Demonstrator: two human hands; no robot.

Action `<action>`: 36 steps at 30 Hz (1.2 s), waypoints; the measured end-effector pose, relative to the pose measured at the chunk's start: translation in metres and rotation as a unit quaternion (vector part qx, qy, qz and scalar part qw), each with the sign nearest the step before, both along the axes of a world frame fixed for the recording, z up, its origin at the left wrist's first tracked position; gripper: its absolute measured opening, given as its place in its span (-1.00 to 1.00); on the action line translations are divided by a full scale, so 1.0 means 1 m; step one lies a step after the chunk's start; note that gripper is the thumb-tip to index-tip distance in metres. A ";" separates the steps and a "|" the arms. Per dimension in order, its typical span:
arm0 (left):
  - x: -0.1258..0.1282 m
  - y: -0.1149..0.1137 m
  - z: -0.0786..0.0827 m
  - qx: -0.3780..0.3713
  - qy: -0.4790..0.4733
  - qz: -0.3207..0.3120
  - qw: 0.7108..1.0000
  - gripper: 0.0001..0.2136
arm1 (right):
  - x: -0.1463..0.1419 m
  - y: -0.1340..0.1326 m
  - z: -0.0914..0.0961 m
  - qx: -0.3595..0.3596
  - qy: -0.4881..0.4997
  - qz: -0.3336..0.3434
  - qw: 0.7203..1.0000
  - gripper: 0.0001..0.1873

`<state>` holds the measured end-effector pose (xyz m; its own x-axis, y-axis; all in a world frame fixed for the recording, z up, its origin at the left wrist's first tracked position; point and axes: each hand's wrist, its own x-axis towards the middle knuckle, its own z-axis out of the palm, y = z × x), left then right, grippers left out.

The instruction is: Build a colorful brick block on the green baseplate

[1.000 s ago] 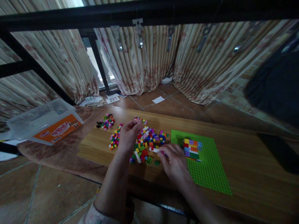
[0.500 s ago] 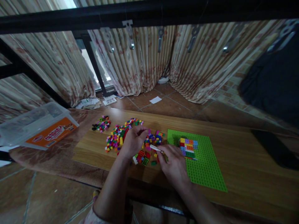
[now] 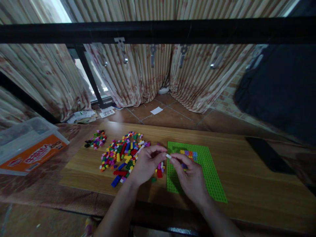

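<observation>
A small white toy brick (image 3: 168,156) is pinched between my two hands, above the left edge of the green baseplate (image 3: 212,177). My left hand (image 3: 148,163) grips its left end with thumb and fingertips. On its other end, the fingers of my right hand (image 3: 190,174) are closed. Behind my right hand, a patch of joined coloured bricks (image 3: 190,154) sits on the baseplate, partly hidden. Beyond and left of my left hand spreads a pile of loose mixed bricks (image 3: 120,153).
A smaller heap of bricks (image 3: 97,140) lies at the wooden table's (image 3: 81,174) far left. A clear plastic box with an orange label (image 3: 37,153) stands left of the table. A dark flat object (image 3: 268,154) rests at the right. A black bar (image 3: 158,33) crosses above.
My left hand has come over to the white brick, which my right hand alone held before. Both hands now hold it near the baseplate. The camera view has shifted.
</observation>
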<state>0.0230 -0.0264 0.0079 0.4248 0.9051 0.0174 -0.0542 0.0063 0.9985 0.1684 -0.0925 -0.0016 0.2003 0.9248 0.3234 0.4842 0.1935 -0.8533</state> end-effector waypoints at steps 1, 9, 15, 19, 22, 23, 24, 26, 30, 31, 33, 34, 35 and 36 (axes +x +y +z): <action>0.005 -0.003 -0.002 0.008 0.010 0.013 1.000 -0.84 | 0.005 -0.001 0.001 -0.006 -0.012 -0.003 1.000 -0.79; 0.035 -0.018 -0.020 0.098 0.079 0.077 0.989 -0.83 | 0.062 -0.006 -0.002 -0.034 -0.044 -0.042 0.998 -0.76; 0.039 -0.015 -0.021 0.221 0.190 0.067 0.954 -0.76 | 0.102 0.000 -0.022 -0.077 -0.022 -0.073 0.994 -0.81; 0.046 -0.022 -0.022 0.293 0.248 0.027 0.923 -0.71 | 0.102 0.007 -0.029 -0.092 0.026 -0.054 0.994 -0.84; 0.051 -0.026 -0.027 0.314 0.276 0.006 0.908 -0.70 | 0.100 0.011 -0.030 -0.090 0.062 -0.052 0.993 -0.87; 0.052 -0.027 -0.028 0.320 0.283 0.003 0.904 -0.69 | 0.099 0.012 -0.030 -0.089 0.070 -0.055 0.992 -0.87; 0.053 -0.028 -0.030 0.326 0.290 0.001 0.900 -0.69 | 0.099 0.013 -0.029 -0.089 0.077 -0.060 0.991 -0.88; 0.055 -0.028 -0.033 0.339 0.305 0.000 0.890 -0.67 | 0.100 0.013 -0.029 -0.090 0.086 -0.070 0.990 -0.88; 0.057 -0.028 -0.036 0.365 0.334 0.004 0.869 -0.64 | 0.101 0.013 -0.029 -0.092 0.094 -0.072 0.989 -0.88; 0.057 -0.028 -0.037 0.371 0.341 0.005 0.864 -0.63 | 0.101 0.013 -0.029 -0.094 0.100 -0.070 0.988 -0.88; 0.057 -0.028 -0.037 0.384 0.352 0.006 0.854 -0.62 | 0.101 0.014 -0.030 -0.103 0.118 -0.065 0.985 -0.88; 0.057 -0.028 -0.037 0.388 0.356 0.008 0.850 -0.62 | 0.100 0.014 -0.031 -0.108 0.130 -0.066 0.983 -0.87; 0.057 -0.028 -0.038 0.393 0.361 0.008 0.846 -0.62 | 0.100 0.014 -0.032 -0.114 0.144 -0.068 0.981 -0.87; 0.057 -0.028 -0.038 0.396 0.364 0.007 0.843 -0.62 | 0.100 0.014 -0.034 -0.119 0.159 -0.071 0.978 -0.86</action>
